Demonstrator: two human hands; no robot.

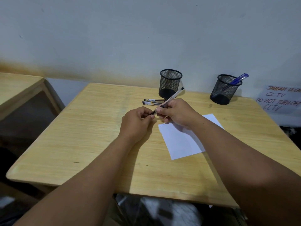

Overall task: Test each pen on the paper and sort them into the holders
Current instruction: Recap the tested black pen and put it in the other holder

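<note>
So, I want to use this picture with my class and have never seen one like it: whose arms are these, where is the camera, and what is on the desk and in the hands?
There is no machine. A person wears a camera on the head, looking down at their own arms. On the wooden desk lie a sheet of white paper, a few loose pens and two black mesh holders: the left holder looks empty, the right holder holds a blue pen. The right hand grips a pale pen by its barrel, while the left hand pinches its dark lower end, perhaps the cap.
</note>
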